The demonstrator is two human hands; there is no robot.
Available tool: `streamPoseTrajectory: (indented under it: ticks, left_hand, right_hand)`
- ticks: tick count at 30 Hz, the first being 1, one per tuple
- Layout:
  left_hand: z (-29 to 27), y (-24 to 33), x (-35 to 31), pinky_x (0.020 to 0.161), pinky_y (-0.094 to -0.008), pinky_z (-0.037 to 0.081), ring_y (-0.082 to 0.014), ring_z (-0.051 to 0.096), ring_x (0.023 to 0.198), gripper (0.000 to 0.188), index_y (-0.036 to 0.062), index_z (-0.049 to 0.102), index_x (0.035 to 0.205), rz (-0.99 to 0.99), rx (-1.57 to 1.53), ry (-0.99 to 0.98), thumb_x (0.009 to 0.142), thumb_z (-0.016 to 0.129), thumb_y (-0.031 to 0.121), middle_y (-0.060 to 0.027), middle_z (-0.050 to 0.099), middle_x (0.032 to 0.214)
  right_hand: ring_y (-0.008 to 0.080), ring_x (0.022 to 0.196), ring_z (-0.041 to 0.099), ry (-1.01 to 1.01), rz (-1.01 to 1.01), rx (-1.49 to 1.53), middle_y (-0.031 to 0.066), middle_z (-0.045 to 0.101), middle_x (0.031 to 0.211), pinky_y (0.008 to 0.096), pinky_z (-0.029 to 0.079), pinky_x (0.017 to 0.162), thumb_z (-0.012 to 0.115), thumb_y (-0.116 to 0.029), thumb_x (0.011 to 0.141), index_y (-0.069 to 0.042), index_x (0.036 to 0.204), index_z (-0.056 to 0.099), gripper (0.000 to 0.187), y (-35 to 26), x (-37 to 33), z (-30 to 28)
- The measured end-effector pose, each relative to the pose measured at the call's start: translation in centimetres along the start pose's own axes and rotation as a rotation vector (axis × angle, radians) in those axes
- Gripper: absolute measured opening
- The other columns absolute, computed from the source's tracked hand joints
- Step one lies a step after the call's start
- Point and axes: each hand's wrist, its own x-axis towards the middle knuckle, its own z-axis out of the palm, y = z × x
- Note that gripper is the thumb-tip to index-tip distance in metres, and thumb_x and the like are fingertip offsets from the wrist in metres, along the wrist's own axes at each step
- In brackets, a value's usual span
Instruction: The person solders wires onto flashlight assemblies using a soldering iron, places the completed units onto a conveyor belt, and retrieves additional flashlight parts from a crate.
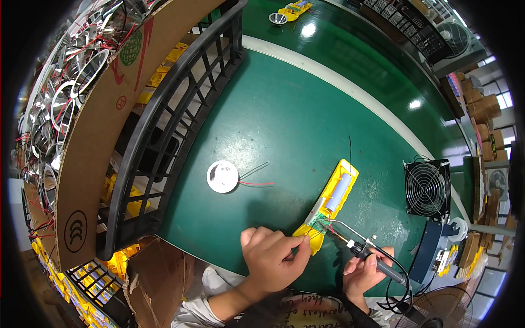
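Observation:
A yellow plastic lamp housing [341, 174] lies tilted on the green bench, open side up. Inside it sits a lilac cylindrical battery cell [339, 192], with a small green circuit board [318, 221] below. My left hand [273, 259] is closed, thumb and forefinger pinched at the housing's lower left edge; thin wires show by the fingertips, but what they grip is hidden. My right hand [365, 273] holds a soldering iron [377, 261] with a bent metal feed tube, its tip close to the board. Left of the housing rests a round silvery-white reflector [223, 176] with red and black leads.
A black plastic crate [180, 104] and cardboard [90, 153] stand at the left, with wired reflectors [65, 98] heaped beyond. On the right are a black square fan [427, 188] and a dark blue box-shaped device [428, 249]. Another yellow lamp [295, 10] lies at the far edge.

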Motion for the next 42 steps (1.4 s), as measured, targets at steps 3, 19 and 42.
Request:
streamPoseTrajectory:
  ticks: [3,19,42]
  left_hand:
    - [0.0,0.0,0.0,0.053,-0.0268,0.024,-0.0125,0.032,0.042,0.011,0.0132,0.057,0.056,-0.004,0.005,-0.008,0.057,0.065,0.006,0.0054,0.032,0.041]
    - [0.1,0.4,0.0,0.052,-0.0266,0.026,-0.0131,0.034,0.042,0.011,0.0127,0.057,0.056,-0.034,0.026,-0.023,0.056,0.065,0.005,0.0049,0.033,0.04]
    - [-3.4,2.1,-1.3,0.065,-0.0318,0.033,-0.0186,0.043,0.067,0.02,0.0084,0.058,0.079,0.089,0.162,-0.188,0.06,0.065,0.007,-0.0009,0.047,0.074]
  right_hand:
    - [0.0103,0.034,0.041,-0.014,0.005,0.013,0.0067,0.043,0.053,0.0206,0.037,0.031,0.054,-0.019,0.075,-0.004,0.079,0.031,0.028,0.0,0.0,0.0]
    - [0.0102,0.033,0.039,-0.007,-0.034,-0.001,0.0079,0.042,0.05,0.0193,0.034,0.03,0.055,-0.021,0.074,-0.003,0.079,0.032,0.03,-0.2,0.2,-0.4]
    - [0.007,0.031,0.034,0.026,-0.172,0.089,0.0066,0.043,0.049,0.015,0.03,0.029,0.05,-0.018,0.076,-0.003,0.08,0.035,0.021,-1.0,-0.9,-2.5]
